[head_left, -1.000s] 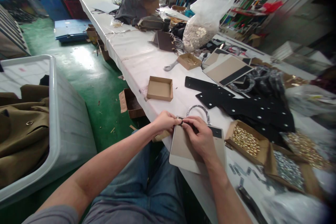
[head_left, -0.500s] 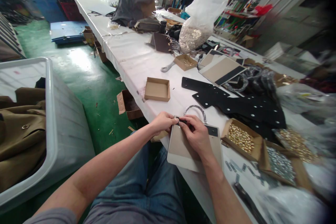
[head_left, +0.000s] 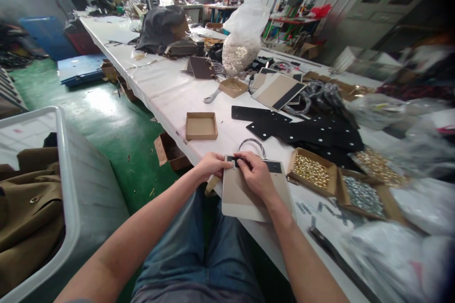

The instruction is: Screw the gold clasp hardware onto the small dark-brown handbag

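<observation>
A beige bag panel with a black strip along its far edge lies at the near edge of the table. A plastic-wrapped loop handle sticks out beyond that edge. My left hand grips the panel's left far corner, its thumb beside a small light metal piece. Over the black strip, my right hand has its fingers bent and pressed together. Whatever those fingertips hold is hidden.
Right of the panel stand boxes of gold studs and silver pieces, with metal plates and a dark-handled tool nearer. Black pieces and a shallow cardboard box lie beyond. A grey bin stands left.
The view has tilted up and turned right. My right fingers have shifted from my left fingertips onto the strip, so the left corner and small metal piece now show. My left hand still grips the panel.
</observation>
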Demonstrator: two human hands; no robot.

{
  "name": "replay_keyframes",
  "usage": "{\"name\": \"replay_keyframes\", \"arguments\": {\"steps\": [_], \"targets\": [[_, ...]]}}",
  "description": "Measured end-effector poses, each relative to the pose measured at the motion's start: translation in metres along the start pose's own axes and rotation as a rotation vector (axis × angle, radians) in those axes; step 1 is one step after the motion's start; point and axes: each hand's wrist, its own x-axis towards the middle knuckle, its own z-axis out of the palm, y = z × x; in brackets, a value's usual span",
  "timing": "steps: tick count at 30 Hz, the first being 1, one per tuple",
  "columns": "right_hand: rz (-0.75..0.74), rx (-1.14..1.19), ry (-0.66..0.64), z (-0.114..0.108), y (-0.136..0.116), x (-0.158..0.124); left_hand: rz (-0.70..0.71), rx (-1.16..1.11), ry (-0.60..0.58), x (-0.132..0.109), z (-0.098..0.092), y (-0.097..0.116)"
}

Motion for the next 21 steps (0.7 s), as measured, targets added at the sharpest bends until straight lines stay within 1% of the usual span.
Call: {"name": "replay_keyframes", "arguments": {"steps": [5, 8, 10, 11, 13, 14, 15, 16, 17, 18, 19, 21], "targets": [[-0.033, -0.02, 0.042, -0.001, -0.003, -0.006, 0.073, 0.067, 0.096, -0.005, 0.012, -0.002], [-0.014, 0.012, 0.123, -0.005, -0.012, -0.01, 0.114, 0.101, 0.14, -0.007, 0.018, -0.004], [0.009, 0.065, 0.24, -0.014, -0.025, -0.014, 0.116, 0.116, 0.152, -0.008, 0.019, -0.005], [0.014, 0.083, 0.323, -0.022, -0.034, -0.017, 0.112, 0.121, 0.16, -0.008, 0.02, -0.005], [0.001, 0.048, 0.489, -0.046, -0.051, -0.032, 0.102, 0.127, 0.176, -0.007, 0.02, -0.005], [-0.011, -0.011, 0.547, -0.061, -0.056, -0.044, 0.098, 0.128, 0.181, -0.007, 0.021, -0.005], [-0.022, -0.103, 0.556, -0.078, -0.059, -0.06, 0.094, 0.128, 0.184, -0.006, 0.02, -0.004], [-0.007, -0.222, 0.524, -0.096, -0.057, -0.08, 0.09, 0.128, 0.184, -0.006, 0.02, -0.004], [0.044, -0.345, 0.439, -0.114, -0.051, -0.103, 0.085, 0.129, 0.184, -0.005, 0.02, -0.004], [0.122, -0.448, 0.376, -0.131, -0.041, -0.128, 0.08, 0.13, 0.185, -0.004, 0.02, -0.004], [0.233, -0.55, 0.323, -0.145, -0.028, -0.154, 0.075, 0.131, 0.186, -0.003, 0.019, -0.004], [0.507, -0.693, 0.223, -0.167, 0.003, -0.202, 0.069, 0.134, 0.184, -0.002, 0.017, -0.004]]}}
